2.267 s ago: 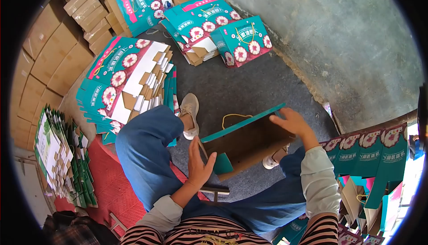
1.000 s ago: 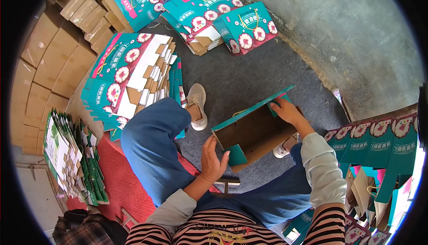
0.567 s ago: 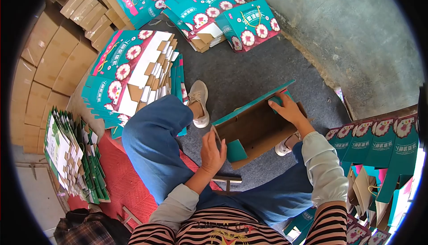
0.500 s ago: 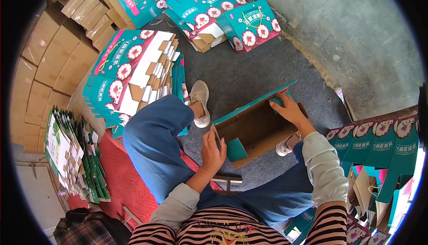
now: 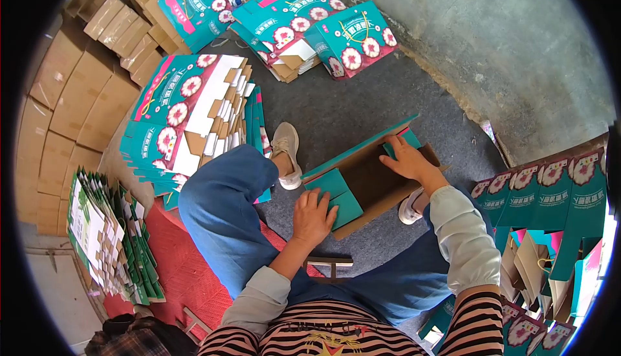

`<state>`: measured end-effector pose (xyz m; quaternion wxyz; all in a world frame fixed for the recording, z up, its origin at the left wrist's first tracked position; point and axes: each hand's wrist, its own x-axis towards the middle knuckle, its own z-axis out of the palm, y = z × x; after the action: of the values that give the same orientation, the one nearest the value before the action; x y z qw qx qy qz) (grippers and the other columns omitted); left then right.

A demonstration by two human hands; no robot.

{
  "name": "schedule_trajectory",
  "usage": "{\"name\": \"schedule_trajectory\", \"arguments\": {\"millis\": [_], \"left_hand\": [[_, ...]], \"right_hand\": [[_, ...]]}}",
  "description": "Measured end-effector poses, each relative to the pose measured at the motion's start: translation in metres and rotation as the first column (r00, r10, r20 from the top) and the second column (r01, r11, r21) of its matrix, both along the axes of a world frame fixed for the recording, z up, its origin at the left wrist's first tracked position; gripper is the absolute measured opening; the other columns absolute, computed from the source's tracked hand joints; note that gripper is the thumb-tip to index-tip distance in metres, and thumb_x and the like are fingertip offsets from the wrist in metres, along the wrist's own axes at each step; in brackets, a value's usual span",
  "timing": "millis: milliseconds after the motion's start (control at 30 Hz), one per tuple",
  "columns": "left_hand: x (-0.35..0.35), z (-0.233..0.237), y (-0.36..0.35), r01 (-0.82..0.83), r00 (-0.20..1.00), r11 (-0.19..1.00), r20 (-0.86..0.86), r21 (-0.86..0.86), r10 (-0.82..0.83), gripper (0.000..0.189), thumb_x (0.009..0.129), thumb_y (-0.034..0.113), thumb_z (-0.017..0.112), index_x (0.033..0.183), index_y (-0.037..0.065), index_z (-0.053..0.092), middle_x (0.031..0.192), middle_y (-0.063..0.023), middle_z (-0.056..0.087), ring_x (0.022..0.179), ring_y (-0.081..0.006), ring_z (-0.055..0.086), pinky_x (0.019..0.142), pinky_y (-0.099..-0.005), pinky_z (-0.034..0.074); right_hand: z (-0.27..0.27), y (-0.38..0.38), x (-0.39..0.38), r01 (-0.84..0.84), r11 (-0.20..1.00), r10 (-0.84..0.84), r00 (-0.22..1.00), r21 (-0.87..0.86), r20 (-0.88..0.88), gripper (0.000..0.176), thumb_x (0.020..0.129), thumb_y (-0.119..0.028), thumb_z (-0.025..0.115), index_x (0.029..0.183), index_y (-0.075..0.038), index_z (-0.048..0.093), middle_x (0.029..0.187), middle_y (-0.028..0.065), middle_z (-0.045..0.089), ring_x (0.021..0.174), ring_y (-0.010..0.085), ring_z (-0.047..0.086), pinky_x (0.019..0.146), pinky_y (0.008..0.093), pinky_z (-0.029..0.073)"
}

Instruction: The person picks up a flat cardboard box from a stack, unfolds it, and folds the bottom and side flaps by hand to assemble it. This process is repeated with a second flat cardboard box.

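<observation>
Between my knees is an open cardboard gift box (image 5: 381, 181), brown inside and teal outside, its opening facing up. My left hand (image 5: 314, 217) lies on the teal end flaps (image 5: 339, 195) at the box's left end, fingers spread and slightly bent. These flaps are folded in over the opening. At the right end my right hand (image 5: 409, 162) has its fingers stretched over another teal flap (image 5: 400, 145), with the thumb apart inside the opening. A long side panel (image 5: 362, 145) stands up along the far edge.
A stack of flat teal cartons (image 5: 174, 123) stands left of the far shoe (image 5: 286, 149). More teal boxes (image 5: 352, 39) lie near the wall (image 5: 491, 39). Brown cartons (image 5: 71, 110) are piled at left, above green folded boxes (image 5: 110, 233). Teal boxes (image 5: 543, 200) line the right side.
My left hand has moved from the box's left edge onto its end flaps, which are now folded inward. The right hand has shifted slightly left, its fingers still at the right-end flap.
</observation>
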<state>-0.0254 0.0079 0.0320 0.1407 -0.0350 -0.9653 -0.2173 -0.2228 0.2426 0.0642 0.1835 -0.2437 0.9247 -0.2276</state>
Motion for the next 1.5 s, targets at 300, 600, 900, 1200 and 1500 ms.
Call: {"name": "schedule_trajectory", "arguments": {"millis": [300,600,900,1200,1500], "left_hand": [[0.002,0.013,-0.015,-0.104,0.988,0.961,-0.081,0.256,0.129,0.046,0.079,0.022,0.07,0.116,-0.001,0.055,0.118,-0.0192,0.053,0.108,-0.0372,0.049,0.093,-0.0481,0.04],[-0.069,0.068,-0.033,0.204,0.871,0.971,0.476,-0.124,-0.122,0.063,0.078,0.026,0.073,0.127,-0.001,0.044,0.106,-0.0187,0.059,0.101,-0.0355,0.059,0.079,-0.0441,0.049],[-0.074,0.003,0.005,0.097,0.982,0.945,0.186,-0.311,-0.04,0.047,0.072,0.012,0.067,0.115,0.002,0.05,0.093,-0.0129,0.061,0.081,-0.0297,0.063,0.063,-0.0417,0.051],[-0.061,0.018,0.003,0.092,0.986,0.957,0.162,-0.277,-0.048,0.068,0.084,0.035,0.063,0.14,0.009,0.036,0.129,-0.0216,0.047,0.116,-0.0362,0.05,0.088,-0.046,0.046],[-0.089,0.017,0.0,0.226,0.753,0.958,0.593,0.175,-0.285,0.068,0.092,0.052,0.045,0.149,0.022,0.023,0.148,-0.026,0.026,0.135,-0.0437,0.029,0.107,-0.0546,0.028]], "right_hand": [[-0.023,0.015,-0.031,0.151,0.984,-0.155,0.987,0.099,0.041,0.046,0.089,-0.023,0.053,0.128,0.002,0.048,0.123,0.0282,0.055,0.115,0.0415,0.053,0.098,0.0456,0.042],[-0.018,0.025,-0.024,0.143,0.982,-0.149,0.988,0.124,0.043,0.043,0.09,-0.024,0.051,0.126,0.0,0.053,0.122,0.026,0.057,0.115,0.0411,0.053,0.098,0.0441,0.042],[0.002,0.022,-0.01,0.094,0.933,-0.108,0.994,0.348,0.021,0.038,0.087,-0.029,0.055,0.106,0.004,0.062,0.105,0.0249,0.064,0.099,0.0392,0.062,0.087,0.0472,0.048],[-0.007,0.024,-0.014,0.159,0.888,-0.097,0.982,0.43,-0.162,0.03,0.087,-0.023,0.05,0.09,0.0,0.07,0.095,0.0226,0.067,0.09,0.0363,0.066,0.08,0.0455,0.052],[0.017,0.032,-0.019,0.301,0.85,-0.262,0.954,0.432,-0.149,0.046,0.093,-0.038,0.045,0.092,0.0,0.07,0.098,0.0217,0.067,0.095,0.0363,0.065,0.084,0.0452,0.05]]}}
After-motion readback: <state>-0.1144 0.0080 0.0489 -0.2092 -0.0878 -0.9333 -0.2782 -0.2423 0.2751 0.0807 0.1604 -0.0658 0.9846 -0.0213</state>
